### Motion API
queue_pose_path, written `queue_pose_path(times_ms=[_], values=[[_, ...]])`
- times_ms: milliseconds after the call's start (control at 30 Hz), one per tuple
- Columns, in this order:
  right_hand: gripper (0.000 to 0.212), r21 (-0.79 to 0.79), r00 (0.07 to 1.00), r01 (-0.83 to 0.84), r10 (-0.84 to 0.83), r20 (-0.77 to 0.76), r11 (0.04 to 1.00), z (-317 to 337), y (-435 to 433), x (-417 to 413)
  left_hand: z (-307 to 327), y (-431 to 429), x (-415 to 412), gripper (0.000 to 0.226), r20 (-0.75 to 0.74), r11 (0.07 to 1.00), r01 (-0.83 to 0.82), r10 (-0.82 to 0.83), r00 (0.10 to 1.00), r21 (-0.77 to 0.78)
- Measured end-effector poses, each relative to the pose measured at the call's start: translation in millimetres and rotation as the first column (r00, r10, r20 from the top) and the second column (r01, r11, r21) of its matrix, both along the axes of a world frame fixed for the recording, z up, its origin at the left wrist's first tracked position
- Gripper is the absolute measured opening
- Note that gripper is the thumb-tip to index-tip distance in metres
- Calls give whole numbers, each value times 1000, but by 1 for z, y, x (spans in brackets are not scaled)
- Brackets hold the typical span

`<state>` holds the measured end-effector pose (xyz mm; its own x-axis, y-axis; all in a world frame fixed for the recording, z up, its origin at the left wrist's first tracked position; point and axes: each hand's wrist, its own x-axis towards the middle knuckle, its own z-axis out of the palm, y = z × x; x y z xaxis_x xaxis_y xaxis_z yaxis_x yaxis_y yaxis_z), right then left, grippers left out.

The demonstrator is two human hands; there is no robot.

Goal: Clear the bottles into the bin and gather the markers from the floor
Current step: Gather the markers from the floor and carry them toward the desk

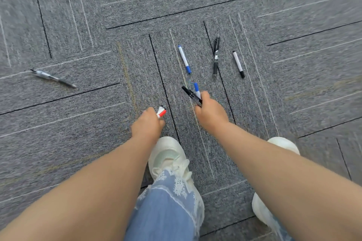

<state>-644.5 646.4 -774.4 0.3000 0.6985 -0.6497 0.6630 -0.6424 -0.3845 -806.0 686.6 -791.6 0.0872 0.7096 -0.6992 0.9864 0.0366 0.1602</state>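
My left hand (147, 124) grips markers; a red cap and a black-tipped white end (161, 112) stick out of the fist. My right hand (210, 112) holds a black marker (192, 96) and a blue-capped marker (197, 90) together. On the grey carpet ahead lie a white marker with a blue cap (184, 59), a black pen (215, 57) and a white marker with a black cap (238, 64). Another pen with a clear barrel (52, 78) lies far to the left. No bottles or bin are in view.
I stand on grey carpet tiles (293, 84) with black and white stripes. My white shoes (168, 154) and blue jeans with lace trim (168, 207) fill the lower middle, just below my hands.
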Motion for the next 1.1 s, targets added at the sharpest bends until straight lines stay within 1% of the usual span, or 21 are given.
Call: queue_pose_path(times_ms=[100,233,300,400,467,567,633,733,867,900,967,1100], values=[[22,-12,999,41,-41,-10,999,25,-9,12,22,3,25,29,96,997,-80,77,992,25],[18,0,994,107,-107,-23,994,50,-20,30,53,2,56,30,204,999,-3,-8,979,52],[14,12,990,141,-141,-10,990,61,-26,36,74,10,66,30,253,994,34,-60,966,107],[8,19,985,175,-175,-6,984,86,-27,47,113,28,75,29,333,979,8,-78,940,205],[10,25,984,179,-179,12,984,107,-21,56,137,38,76,29,366,976,-9,-74,928,219],[10,61,980,197,-199,21,978,139,-5,68,169,49,74,22,344,980,7,-76,936,197],[8,77,979,199,-201,18,977,165,5,73,195,58,75,20,333,982,-14,-50,942,186],[10,84,985,173,-174,4,981,202,19,79,235,67,81,23,309,972,-47,-28,951,232],[8,70,989,146,-146,-3,987,238,35,85,277,70,87,21,281,952,-44,-45,959,303],[7,73,991,131,-131,-10,989,243,39,87,282,71,89,22,283,950,-53,-39,958,309],[11,79,993,115,-112,-37,990,249,47,92,286,77,93,23,297,955,-84,-5,955,286],[21,76,978,189,-180,-105,979,226,62,107,269,91,107,33,240,970,-86,30,970,227]])
